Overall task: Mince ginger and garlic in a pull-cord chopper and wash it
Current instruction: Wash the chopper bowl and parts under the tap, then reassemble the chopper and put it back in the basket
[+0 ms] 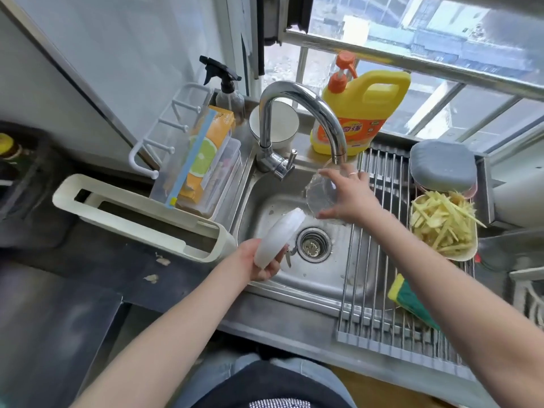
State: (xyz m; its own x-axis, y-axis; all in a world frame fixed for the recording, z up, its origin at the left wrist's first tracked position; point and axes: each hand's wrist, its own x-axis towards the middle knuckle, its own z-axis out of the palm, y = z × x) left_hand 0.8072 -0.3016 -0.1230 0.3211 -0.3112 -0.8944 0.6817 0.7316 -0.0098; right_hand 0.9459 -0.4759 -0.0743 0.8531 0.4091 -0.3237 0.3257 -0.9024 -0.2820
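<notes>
Here, your right hand point(346, 195) grips the clear chopper bowl point(322, 192) under the faucet point(297, 113) while your left hand point(260, 262) clasps the white lid point(278, 235) over the sink point(321, 278), where wet plastic could slip and the dangling blade could nick you.

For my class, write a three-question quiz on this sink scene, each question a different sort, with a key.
1. True or false: the right hand holds the clear bowl under the tap.
2. What does the left hand hold? A) sponge B) white lid C) spray bottle
3. Fill in: the plate of ginger strips rests on the metal ____ beside the sink.

Key: 1 true; 2 B; 3 rack.
</notes>
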